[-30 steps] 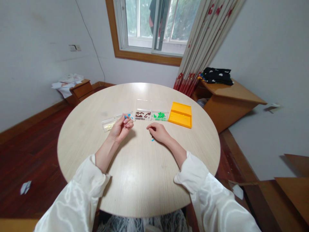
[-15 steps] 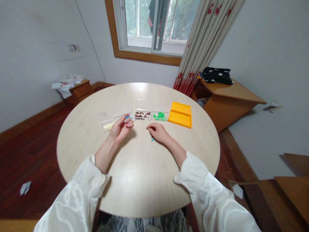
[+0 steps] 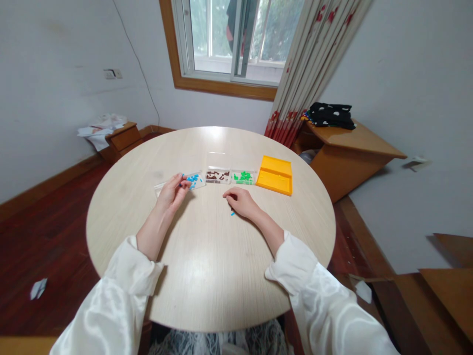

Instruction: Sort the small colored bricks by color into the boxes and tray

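Observation:
My left hand (image 3: 172, 193) hovers over the left end of the row of boxes, its fingers curled together; what they hold, if anything, is too small to make out. Beneath it a clear box (image 3: 158, 189) is mostly covered. Right beside its fingertips, small blue pieces (image 3: 192, 180) lie in another clear box. My right hand (image 3: 241, 201) rests on the table with fingers bent and closed, their inside hidden. A small blue piece (image 3: 232, 214) lies just below it on the tabletop, with a dark bit near it.
Brown pieces (image 3: 217, 176) fill part of an open-lidded clear box at the row's middle. Green pieces (image 3: 243, 176) lie in the box to its right, then comes an open yellow case (image 3: 274, 183). All stand on the round table (image 3: 207, 276).
My left hand has shifted left, from over the blue pieces to over the leftmost box, uncovering the blue pieces. My right hand stays where it was.

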`<action>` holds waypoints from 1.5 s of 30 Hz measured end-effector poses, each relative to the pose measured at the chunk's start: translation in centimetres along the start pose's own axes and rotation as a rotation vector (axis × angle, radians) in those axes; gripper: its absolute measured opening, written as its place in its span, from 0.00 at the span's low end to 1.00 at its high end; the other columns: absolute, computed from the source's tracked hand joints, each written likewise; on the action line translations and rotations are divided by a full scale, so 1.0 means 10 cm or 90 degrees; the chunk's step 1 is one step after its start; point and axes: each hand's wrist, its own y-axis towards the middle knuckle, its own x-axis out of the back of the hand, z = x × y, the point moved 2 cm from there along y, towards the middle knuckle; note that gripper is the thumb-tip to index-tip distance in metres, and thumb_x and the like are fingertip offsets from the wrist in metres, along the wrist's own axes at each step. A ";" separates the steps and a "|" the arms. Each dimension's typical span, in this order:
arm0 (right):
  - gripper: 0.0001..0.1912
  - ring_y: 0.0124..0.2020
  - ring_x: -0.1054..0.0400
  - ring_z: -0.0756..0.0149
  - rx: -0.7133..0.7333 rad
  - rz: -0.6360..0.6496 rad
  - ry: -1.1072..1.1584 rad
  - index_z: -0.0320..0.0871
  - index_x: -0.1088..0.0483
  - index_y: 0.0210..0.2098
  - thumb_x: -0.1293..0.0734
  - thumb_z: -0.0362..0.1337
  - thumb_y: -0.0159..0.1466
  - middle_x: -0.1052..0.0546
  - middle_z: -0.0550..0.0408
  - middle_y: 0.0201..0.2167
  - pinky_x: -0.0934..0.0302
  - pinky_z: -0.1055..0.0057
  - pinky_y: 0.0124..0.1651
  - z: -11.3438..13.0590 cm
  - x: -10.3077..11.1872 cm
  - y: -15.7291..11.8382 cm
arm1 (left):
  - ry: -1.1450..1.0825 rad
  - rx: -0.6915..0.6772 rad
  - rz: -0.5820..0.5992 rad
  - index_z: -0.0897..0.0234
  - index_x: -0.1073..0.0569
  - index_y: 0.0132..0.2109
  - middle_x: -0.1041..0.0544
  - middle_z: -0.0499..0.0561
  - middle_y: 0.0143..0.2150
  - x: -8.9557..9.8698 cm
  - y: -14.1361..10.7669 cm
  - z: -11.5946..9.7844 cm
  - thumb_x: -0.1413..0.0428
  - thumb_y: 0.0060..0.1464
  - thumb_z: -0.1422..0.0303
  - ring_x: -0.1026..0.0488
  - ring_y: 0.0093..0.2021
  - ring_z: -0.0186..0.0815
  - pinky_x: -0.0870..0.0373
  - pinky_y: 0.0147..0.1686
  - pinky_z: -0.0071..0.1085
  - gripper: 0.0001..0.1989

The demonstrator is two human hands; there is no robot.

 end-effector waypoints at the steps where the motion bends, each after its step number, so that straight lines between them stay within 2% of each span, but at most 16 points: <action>1: 0.11 0.29 0.35 0.72 -0.003 0.002 -0.001 0.39 0.26 0.31 0.40 0.24 0.55 0.26 0.55 0.27 0.42 0.75 0.35 0.00 0.00 0.00 | 0.019 -0.007 -0.012 0.70 0.35 0.26 0.34 0.47 0.23 0.02 0.02 -0.01 0.56 0.57 0.82 0.38 0.20 0.20 0.39 0.21 0.12 0.13; 5: 0.11 0.30 0.35 0.72 -0.010 0.008 -0.011 0.38 0.26 0.31 0.39 0.23 0.55 0.26 0.54 0.28 0.42 0.74 0.36 0.03 0.02 0.00 | 0.078 -0.029 -0.062 0.69 0.35 0.27 0.33 0.47 0.21 0.06 0.05 -0.01 0.54 0.57 0.81 0.37 0.19 0.22 0.34 0.23 0.15 0.12; 9: 0.11 0.29 0.35 0.72 -0.003 0.009 -0.017 0.38 0.26 0.31 0.39 0.24 0.55 0.26 0.54 0.28 0.42 0.74 0.36 0.04 0.02 0.00 | 0.106 -0.019 -0.076 0.71 0.33 0.31 0.29 0.50 0.24 0.10 0.07 0.00 0.55 0.58 0.79 0.32 0.22 0.25 0.28 0.29 0.22 0.09; 12: 0.11 0.29 0.36 0.72 0.006 0.008 -0.018 0.39 0.26 0.31 0.39 0.24 0.56 0.26 0.55 0.28 0.42 0.74 0.36 0.03 0.02 0.00 | 0.087 0.000 -0.067 0.73 0.32 0.36 0.27 0.55 0.29 0.11 0.07 -0.01 0.57 0.55 0.82 0.26 0.29 0.30 0.25 0.32 0.27 0.10; 16: 0.11 0.30 0.36 0.72 0.008 0.008 -0.020 0.39 0.26 0.31 0.39 0.24 0.56 0.26 0.55 0.28 0.42 0.73 0.37 0.02 0.01 0.00 | 0.046 0.022 -0.050 0.74 0.33 0.43 0.26 0.61 0.38 0.08 0.04 0.00 0.59 0.47 0.87 0.24 0.39 0.38 0.23 0.36 0.32 0.18; 20: 0.11 0.29 0.36 0.72 0.005 0.009 -0.016 0.39 0.26 0.31 0.40 0.24 0.56 0.26 0.54 0.28 0.42 0.73 0.36 0.01 0.01 0.00 | 0.032 0.038 -0.041 0.74 0.34 0.47 0.26 0.65 0.44 0.05 0.02 0.02 0.59 0.49 0.87 0.25 0.44 0.40 0.23 0.37 0.30 0.20; 23: 0.12 0.29 0.36 0.72 0.006 0.007 -0.011 0.39 0.26 0.31 0.40 0.25 0.56 0.26 0.55 0.28 0.42 0.74 0.36 0.01 0.01 0.00 | 0.040 0.035 -0.034 0.74 0.34 0.48 0.25 0.65 0.42 0.03 0.00 0.03 0.57 0.55 0.83 0.24 0.43 0.39 0.23 0.38 0.29 0.15; 27: 0.12 0.29 0.35 0.72 0.004 0.008 -0.012 0.39 0.26 0.31 0.40 0.25 0.56 0.26 0.55 0.28 0.42 0.73 0.36 0.01 0.01 0.00 | 0.073 0.017 -0.005 0.75 0.33 0.44 0.23 0.61 0.35 0.01 -0.02 0.04 0.57 0.57 0.82 0.23 0.39 0.36 0.24 0.39 0.27 0.12; 32: 0.12 0.29 0.35 0.72 0.005 0.009 -0.021 0.39 0.26 0.32 0.40 0.24 0.56 0.25 0.54 0.28 0.42 0.73 0.37 0.01 0.01 0.00 | 0.140 0.007 0.002 0.73 0.30 0.35 0.24 0.54 0.26 -0.01 -0.02 0.06 0.56 0.58 0.81 0.24 0.26 0.29 0.25 0.32 0.22 0.10; 35: 0.12 0.29 0.35 0.72 0.010 0.007 -0.022 0.39 0.25 0.31 0.40 0.24 0.55 0.26 0.55 0.27 0.42 0.74 0.37 0.00 0.01 0.00 | 0.164 0.014 0.007 0.72 0.30 0.34 0.25 0.51 0.22 0.00 -0.02 0.06 0.53 0.57 0.80 0.27 0.21 0.26 0.26 0.29 0.19 0.08; 39: 0.12 0.28 0.36 0.72 0.007 0.007 -0.014 0.39 0.26 0.31 0.40 0.24 0.56 0.26 0.55 0.27 0.42 0.74 0.35 -0.01 0.00 0.01 | 0.182 0.019 0.029 0.73 0.28 0.35 0.24 0.53 0.23 0.01 -0.02 0.08 0.52 0.57 0.79 0.26 0.23 0.28 0.26 0.30 0.22 0.08; 45: 0.12 0.29 0.35 0.72 0.005 0.009 -0.020 0.40 0.25 0.31 0.40 0.25 0.56 0.26 0.55 0.27 0.42 0.73 0.37 0.00 0.01 0.00 | 0.205 0.048 0.075 0.75 0.27 0.39 0.22 0.61 0.31 0.02 -0.02 0.12 0.54 0.57 0.80 0.22 0.34 0.36 0.25 0.36 0.27 0.11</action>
